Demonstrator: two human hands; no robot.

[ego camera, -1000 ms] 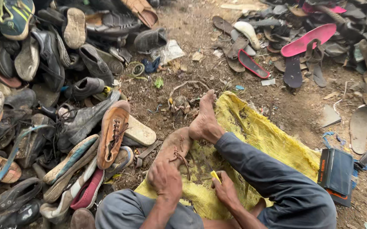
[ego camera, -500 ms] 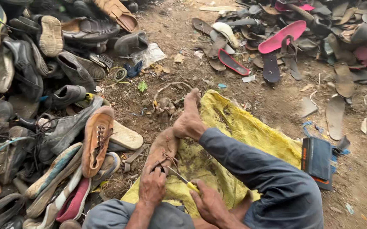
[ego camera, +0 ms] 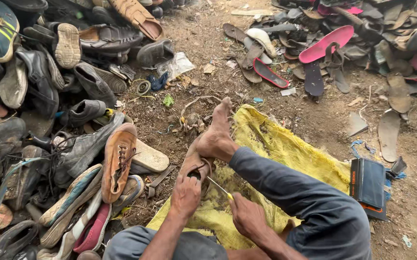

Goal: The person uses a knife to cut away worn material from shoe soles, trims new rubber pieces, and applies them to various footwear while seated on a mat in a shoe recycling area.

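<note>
I sit on a yellow woven sack (ego camera: pixel 285 149) on bare dirt. My bare foot (ego camera: pixel 218 135) presses down on a worn brown shoe (ego camera: pixel 192 163). My left hand (ego camera: pixel 185 195) grips the shoe's near end. A thin blade with a yellow handle (ego camera: pixel 216 187) is held in my right hand (ego camera: pixel 248 217), its tip at the shoe's opening beside my left hand. My grey-trousered leg (ego camera: pixel 290 188) stretches across the sack.
A big heap of old shoes and sandals (ego camera: pixel 49 96) fills the left, with a tan lace-up shoe (ego camera: pixel 119 159) nearest. Loose soles and a pink insole (ego camera: pixel 326 43) lie at the back right. A black box (ego camera: pixel 368 185) sits right of the sack.
My right hand has lifted and brought the blade up to the shoe. My left hand stays on the shoe under my foot. The view has shifted slightly.
</note>
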